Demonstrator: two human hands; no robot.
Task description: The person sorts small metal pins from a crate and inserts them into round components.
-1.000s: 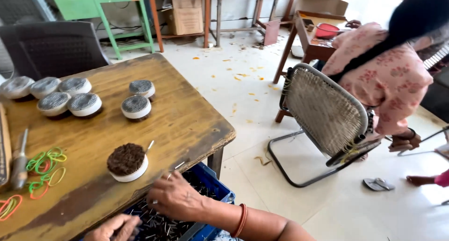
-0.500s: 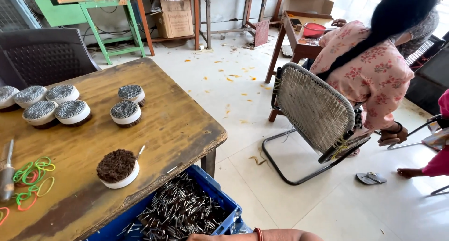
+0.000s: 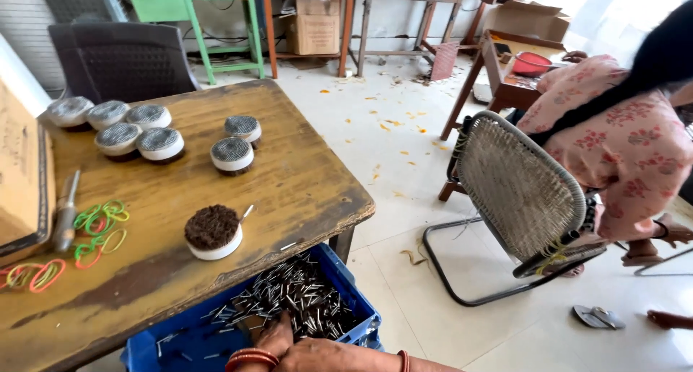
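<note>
We reach down into the blue plastic crate (image 3: 357, 321) that sits under the edge of the worn wooden counter (image 3: 289, 177), filled with a heap of short dark metal pins (image 3: 303, 296). Our left hand (image 3: 273, 337), with red bangles at the wrist, rests among the pins; its fingers (image 3: 283, 324) curl down into the heap, but we cannot tell whether they grip any. Our right hand (image 3: 325, 354) lies just beside it at the picture's lower edge, its fingers hidden, so we cannot tell their state. On the counter above stands a round white holder packed with brown pins (image 3: 212, 231), with coloured rubber bands (image 3: 101, 228) to its left.
</note>
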